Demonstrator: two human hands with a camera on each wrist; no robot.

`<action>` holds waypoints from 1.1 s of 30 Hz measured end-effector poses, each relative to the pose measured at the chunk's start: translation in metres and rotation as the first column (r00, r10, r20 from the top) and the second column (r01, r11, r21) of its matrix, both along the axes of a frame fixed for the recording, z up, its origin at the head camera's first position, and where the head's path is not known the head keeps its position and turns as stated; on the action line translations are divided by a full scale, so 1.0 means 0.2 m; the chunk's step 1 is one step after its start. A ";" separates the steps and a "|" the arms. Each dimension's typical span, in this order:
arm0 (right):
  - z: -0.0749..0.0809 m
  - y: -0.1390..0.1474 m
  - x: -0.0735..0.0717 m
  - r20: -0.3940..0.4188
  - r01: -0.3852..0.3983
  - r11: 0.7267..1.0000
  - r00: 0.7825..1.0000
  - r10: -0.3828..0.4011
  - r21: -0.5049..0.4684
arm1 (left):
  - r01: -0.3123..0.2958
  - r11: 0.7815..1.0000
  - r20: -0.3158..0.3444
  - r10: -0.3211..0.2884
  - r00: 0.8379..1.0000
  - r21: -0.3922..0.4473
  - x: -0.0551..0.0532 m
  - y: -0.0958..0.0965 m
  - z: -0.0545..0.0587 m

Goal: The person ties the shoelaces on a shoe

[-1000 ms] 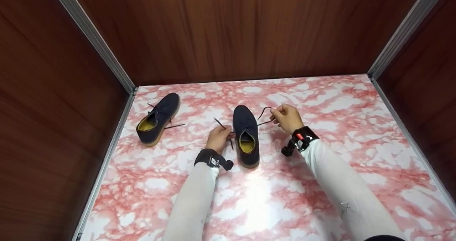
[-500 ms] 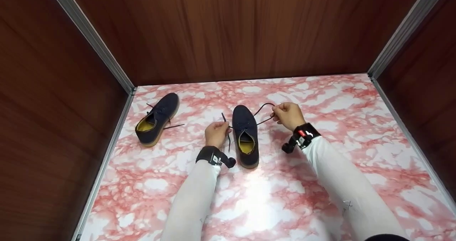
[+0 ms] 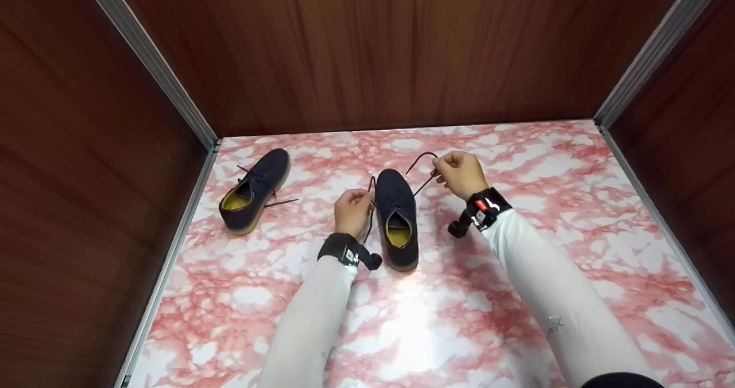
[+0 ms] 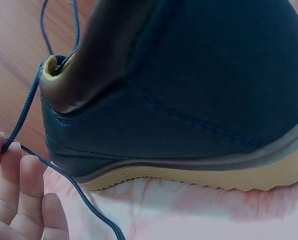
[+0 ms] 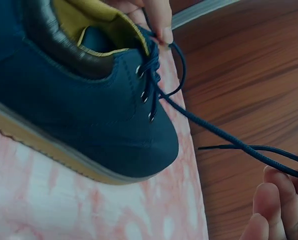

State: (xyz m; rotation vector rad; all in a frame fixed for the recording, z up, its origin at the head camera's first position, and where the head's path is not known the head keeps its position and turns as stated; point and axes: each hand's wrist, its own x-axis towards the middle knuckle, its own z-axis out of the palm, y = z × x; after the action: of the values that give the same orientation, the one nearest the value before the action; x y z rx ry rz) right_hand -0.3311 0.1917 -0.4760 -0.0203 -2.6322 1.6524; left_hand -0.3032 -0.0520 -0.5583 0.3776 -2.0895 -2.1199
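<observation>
I am working at a pink-and-white marbled desk boxed in by dark wood-grain walls with metal corner strips. My left hand is pinching one lace end and my right hand the other beside the navy shoe standing mid-desk; a second shoe is lying far left.

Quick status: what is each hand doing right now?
Left hand: pinches the left lace end of the near shoe.
Right hand: pinches the right lace end, looped.
</observation>
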 end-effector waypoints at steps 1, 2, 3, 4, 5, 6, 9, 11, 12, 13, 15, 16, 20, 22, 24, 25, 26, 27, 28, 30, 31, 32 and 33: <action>0.01 -0.01 0.00 -0.004 0.000 1.000 1.000 0.000 -0.003 | 0.003 1.000 -0.008 -0.003 1.000 0.001 0.00 0.00 0.00; 0.02 -0.02 -0.01 -0.006 0.001 1.000 1.000 -0.001 -0.005 | 0.006 1.000 -0.016 -0.006 1.000 0.000 0.00 0.01 0.00; 0.03 -0.04 -0.01 -0.008 0.001 1.000 1.000 -0.001 -0.006 | 0.011 1.000 -0.024 -0.011 1.000 0.001 0.00 0.01 -0.01; 0.04 -0.05 -0.01 -0.010 0.001 1.000 1.000 -0.001 -0.010 | 0.016 1.000 -0.033 -0.016 0.999 0.003 0.00 0.01 -0.01; 0.05 -0.06 -0.01 -0.013 0.001 1.000 1.000 -0.001 -0.006 | 0.023 1.000 -0.042 -0.022 0.999 0.004 0.00 0.01 -0.01; 0.06 -0.08 -0.01 -0.015 0.001 1.000 1.000 -0.001 -0.007 | 0.029 1.000 -0.049 -0.028 0.998 0.004 0.00 0.01 -0.01; 0.09 -0.15 -0.01 -0.020 -0.004 1.000 1.000 0.004 0.005 | 0.045 0.999 -0.071 -0.046 0.996 -0.008 0.01 0.02 -0.01; 0.12 -0.20 -0.01 -0.041 -0.015 1.000 0.999 0.015 0.017 | 0.053 0.998 -0.082 -0.056 0.995 -0.038 0.02 0.02 0.00; 0.14 -0.23 -0.01 -0.055 -0.024 0.999 0.998 0.025 0.023 | 0.056 0.997 -0.086 -0.061 0.994 -0.057 0.02 0.02 0.00; 0.16 -0.26 -0.01 -0.074 -0.041 0.999 0.996 0.043 0.036 | 0.060 0.995 -0.090 -0.067 0.994 -0.075 0.02 0.02 0.00; 0.19 -0.32 -0.01 -0.112 -0.094 0.993 0.989 0.101 0.065 | 0.070 0.993 -0.097 -0.079 0.992 -0.098 0.03 0.02 0.00; 0.20 -0.34 0.00 -0.130 -0.125 0.989 0.982 0.135 0.083 | 0.076 0.992 -0.101 -0.086 0.991 -0.101 0.03 0.03 0.00; 0.22 -0.37 0.02 -0.155 -0.213 0.968 0.960 0.232 0.131 | 0.098 0.993 -0.111 -0.105 0.988 -0.067 0.03 0.04 0.00; 0.20 -0.35 0.02 -0.151 -0.206 0.969 0.962 0.226 0.137 | 0.106 0.993 -0.113 -0.110 0.988 -0.046 0.03 0.05 0.00; 0.18 -0.31 0.02 -0.141 -0.182 0.974 0.969 0.200 0.136 | 0.106 0.994 -0.107 -0.109 0.988 -0.034 0.03 0.05 0.00; 0.17 -0.29 0.02 -0.141 -0.167 0.976 0.972 0.186 0.136 | 0.105 0.994 -0.102 -0.108 0.989 -0.030 0.03 0.05 -0.01; 0.15 -0.27 0.02 -0.137 -0.156 0.979 0.975 0.175 0.134 | 0.103 0.994 -0.094 -0.105 0.990 -0.029 0.03 0.04 -0.01; 0.14 -0.25 0.02 -0.134 -0.149 0.980 0.977 0.167 0.132 | 0.098 0.995 -0.087 -0.100 0.991 -0.032 0.03 0.04 -0.01; 0.12 -0.23 0.01 -0.131 -0.146 0.980 0.978 0.163 0.133 | 0.092 0.995 -0.079 -0.095 0.992 -0.036 0.03 0.03 -0.01; 0.09 -0.20 0.02 -0.122 -0.156 0.978 0.977 0.174 0.140 | 0.083 0.996 -0.068 -0.085 0.994 -0.042 0.03 0.02 -0.01; 0.08 -0.19 0.02 -0.113 -0.166 0.976 0.977 0.182 0.141 | 0.078 0.996 -0.067 -0.081 0.994 -0.050 0.03 0.02 0.00; 0.07 -0.18 0.02 -0.103 -0.181 0.973 0.975 0.196 0.144 | 0.070 0.996 -0.070 -0.074 0.995 -0.060 0.02 0.02 0.00; 0.06 -0.18 0.03 -0.094 -0.196 0.969 0.973 0.212 0.152 | 0.063 0.996 -0.075 -0.068 0.995 -0.070 0.02 0.01 0.00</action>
State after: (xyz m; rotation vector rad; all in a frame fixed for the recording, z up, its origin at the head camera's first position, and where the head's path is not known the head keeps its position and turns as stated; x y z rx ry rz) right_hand -0.3250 0.1566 -0.4650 0.3465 -2.7379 1.4645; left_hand -0.2988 -0.0495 -0.5589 0.2185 -2.1513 -2.0578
